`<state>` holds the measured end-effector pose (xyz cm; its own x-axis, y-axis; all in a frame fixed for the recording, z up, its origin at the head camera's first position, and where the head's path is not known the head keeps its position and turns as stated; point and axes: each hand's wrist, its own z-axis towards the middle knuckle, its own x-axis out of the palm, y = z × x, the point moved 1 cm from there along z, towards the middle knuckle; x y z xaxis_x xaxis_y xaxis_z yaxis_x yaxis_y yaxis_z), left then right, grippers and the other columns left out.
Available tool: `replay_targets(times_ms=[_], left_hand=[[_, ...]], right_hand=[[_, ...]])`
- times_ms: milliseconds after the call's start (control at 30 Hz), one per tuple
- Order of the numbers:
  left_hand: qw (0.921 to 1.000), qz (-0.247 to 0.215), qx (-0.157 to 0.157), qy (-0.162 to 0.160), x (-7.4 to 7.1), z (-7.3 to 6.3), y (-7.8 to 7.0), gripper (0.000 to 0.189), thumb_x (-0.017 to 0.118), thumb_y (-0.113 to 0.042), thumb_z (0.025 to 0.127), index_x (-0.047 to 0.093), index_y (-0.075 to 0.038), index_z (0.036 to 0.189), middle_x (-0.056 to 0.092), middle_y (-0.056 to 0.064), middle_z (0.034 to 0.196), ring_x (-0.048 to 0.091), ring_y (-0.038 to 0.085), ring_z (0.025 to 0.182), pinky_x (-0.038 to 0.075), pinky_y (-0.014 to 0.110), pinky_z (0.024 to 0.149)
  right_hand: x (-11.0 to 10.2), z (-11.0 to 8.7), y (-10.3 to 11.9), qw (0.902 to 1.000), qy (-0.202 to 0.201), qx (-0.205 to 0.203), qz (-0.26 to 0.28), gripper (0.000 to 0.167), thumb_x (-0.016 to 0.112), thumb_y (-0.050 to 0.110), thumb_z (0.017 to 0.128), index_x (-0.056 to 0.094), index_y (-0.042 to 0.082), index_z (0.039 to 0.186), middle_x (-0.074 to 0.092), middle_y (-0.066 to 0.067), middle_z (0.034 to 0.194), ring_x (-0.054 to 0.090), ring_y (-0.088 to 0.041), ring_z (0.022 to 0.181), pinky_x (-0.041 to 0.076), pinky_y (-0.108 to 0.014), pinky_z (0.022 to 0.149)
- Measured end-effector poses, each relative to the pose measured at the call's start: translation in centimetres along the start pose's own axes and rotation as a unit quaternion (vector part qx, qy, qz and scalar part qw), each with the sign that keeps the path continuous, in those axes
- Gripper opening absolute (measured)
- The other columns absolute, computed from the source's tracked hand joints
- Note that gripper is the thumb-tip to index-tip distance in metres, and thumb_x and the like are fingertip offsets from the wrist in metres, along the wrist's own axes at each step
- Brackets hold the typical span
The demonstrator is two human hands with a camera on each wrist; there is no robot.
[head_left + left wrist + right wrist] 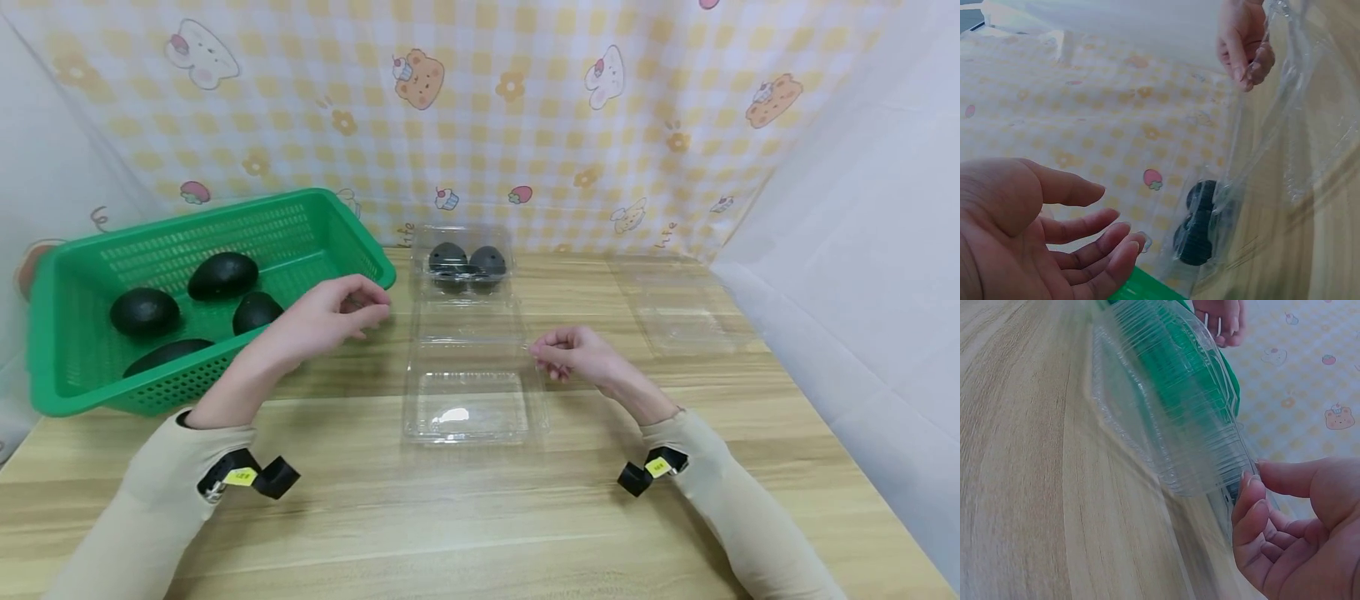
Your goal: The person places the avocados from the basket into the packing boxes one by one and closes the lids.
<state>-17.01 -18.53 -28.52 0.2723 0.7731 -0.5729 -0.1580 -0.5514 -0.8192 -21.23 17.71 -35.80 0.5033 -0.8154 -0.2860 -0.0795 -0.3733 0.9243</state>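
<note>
An opened clear plastic clamshell box [468, 404] stands at the middle of the table. Thumb and fingertips of my right hand [573, 357] pinch its rim at the right side, as the right wrist view also shows. My left hand [330, 315] hovers beside the green basket's right end, its fingers loosely bent with nothing in them. Inside the green basket [363, 242] lie several dark avocados [223, 276]. Behind the opened box, a second clear box [462, 234] contains two dark avocados [487, 262].
More clear plastic packaging [678, 312] lies at the back right of the wooden table [480, 525]. A yellow checked curtain [510, 125] hangs along the back edge, and white cloth [847, 250] closes off the right side.
</note>
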Motion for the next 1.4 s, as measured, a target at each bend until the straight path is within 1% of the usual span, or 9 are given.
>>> replay_targets(times_ms=[267, 367, 567, 767, 833, 933, 1100, 1267, 1400], left_hand=[[0.9996, 0.002, -0.012, -0.026, -2.0, -0.6, 0.1, 0.042, 0.053, -0.031, 0.106, 0.052, -0.001, 0.135, 0.056, 0.018, 0.129, 0.06, 0.035, 0.11, 0.052, 0.048, 0.093], [0.9991, 0.0, -0.016, -0.039, -2.6, -0.7, 0.3, 0.045, 0.052, -0.033, 0.106, 0.048, -0.001, 0.138, 0.052, 0.017, 0.133, 0.059, 0.034, 0.111, 0.051, 0.048, 0.093], [0.9976, -0.009, -0.027, -0.063, -3.8, -1.0, 0.8, 0.051, 0.051, -0.034, 0.107, 0.04, -0.002, 0.145, 0.045, 0.019, 0.138, 0.058, 0.035, 0.11, 0.049, 0.047, 0.093], [0.996, -0.004, -0.04, -0.08, -5.1, -0.9, 1.8, 0.055, 0.049, -0.036, 0.107, 0.037, -0.001, 0.146, 0.041, 0.021, 0.143, 0.054, 0.035, 0.116, 0.049, 0.038, 0.091], [0.9952, 0.0, -0.048, -0.085, -5.5, -0.9, 2.2, 0.057, 0.049, -0.038, 0.106, 0.036, -0.001, 0.147, 0.04, 0.023, 0.144, 0.051, 0.036, 0.119, 0.048, 0.04, 0.094], [0.9942, -0.002, -0.059, -0.09, -6.1, -0.9, 2.8, 0.061, 0.049, -0.04, 0.106, 0.034, 0.0, 0.149, 0.036, 0.026, 0.146, 0.047, 0.039, 0.122, 0.044, 0.05, 0.1], [0.9933, -0.001, -0.075, -0.088, -7.1, -1.0, 3.3, 0.065, 0.047, -0.043, 0.106, 0.03, 0.0, 0.151, 0.031, 0.03, 0.15, 0.044, 0.044, 0.123, 0.037, 0.06, 0.104], [0.9913, -0.011, -0.093, -0.093, -7.8, -1.1, 4.1, 0.069, 0.046, -0.044, 0.106, 0.026, 0.003, 0.152, 0.026, 0.033, 0.151, 0.04, 0.05, 0.128, 0.033, 0.063, 0.107], [0.9905, -0.017, -0.102, -0.091, -8.2, -1.2, 4.9, 0.07, 0.046, -0.043, 0.106, 0.024, 0.004, 0.153, 0.024, 0.035, 0.153, 0.035, 0.051, 0.133, 0.032, 0.062, 0.11]], right_hand=[[0.2, 0.0, 0.1, 1.0, -0.002, 0.002, 0.005, 0.026, 0.063, 0.013, 0.101, 0.062, -0.012, 0.109, 0.065, -0.004, 0.08, 0.057, -0.011, 0.063, 0.047, -0.021, 0.057], [0.2, -0.1, 0.1, 1.0, -0.002, 0.0, 0.006, 0.026, 0.062, 0.013, 0.101, 0.062, -0.013, 0.109, 0.066, -0.004, 0.08, 0.057, -0.011, 0.063, 0.047, -0.02, 0.057], [0.1, -0.1, -0.1, 1.0, -0.003, 0.001, 0.007, 0.026, 0.061, 0.013, 0.101, 0.062, -0.012, 0.11, 0.066, -0.004, 0.08, 0.056, -0.011, 0.063, 0.047, -0.021, 0.057], [0.1, -0.2, -0.2, 1.0, -0.003, 0.003, 0.007, 0.027, 0.061, 0.013, 0.102, 0.061, -0.012, 0.11, 0.065, -0.004, 0.081, 0.056, -0.011, 0.063, 0.047, -0.021, 0.057], [0.1, -0.2, -0.2, 1.0, -0.003, 0.001, 0.006, 0.027, 0.061, 0.014, 0.102, 0.061, -0.012, 0.11, 0.065, -0.004, 0.081, 0.056, -0.011, 0.063, 0.047, -0.021, 0.057], [0.1, -0.2, -0.1, 1.0, -0.001, -0.005, 0.005, 0.029, 0.061, 0.015, 0.102, 0.06, -0.013, 0.109, 0.065, -0.004, 0.081, 0.056, -0.011, 0.064, 0.047, -0.021, 0.057], [0.1, -0.2, -0.1, 0.9999, 0.001, -0.005, 0.009, 0.029, 0.061, 0.015, 0.102, 0.06, -0.013, 0.11, 0.065, -0.004, 0.08, 0.057, -0.011, 0.064, 0.047, -0.021, 0.057], [0.1, -0.2, -0.1, 1.0, -0.001, -0.003, 0.008, 0.029, 0.061, 0.015, 0.102, 0.061, -0.012, 0.112, 0.065, -0.004, 0.081, 0.057, -0.012, 0.064, 0.047, -0.021, 0.057], [0.1, -0.1, -0.1, 1.0, -0.002, -0.003, 0.004, 0.029, 0.061, 0.015, 0.102, 0.06, -0.012, 0.112, 0.065, -0.004, 0.081, 0.057, -0.012, 0.064, 0.047, -0.021, 0.057]])
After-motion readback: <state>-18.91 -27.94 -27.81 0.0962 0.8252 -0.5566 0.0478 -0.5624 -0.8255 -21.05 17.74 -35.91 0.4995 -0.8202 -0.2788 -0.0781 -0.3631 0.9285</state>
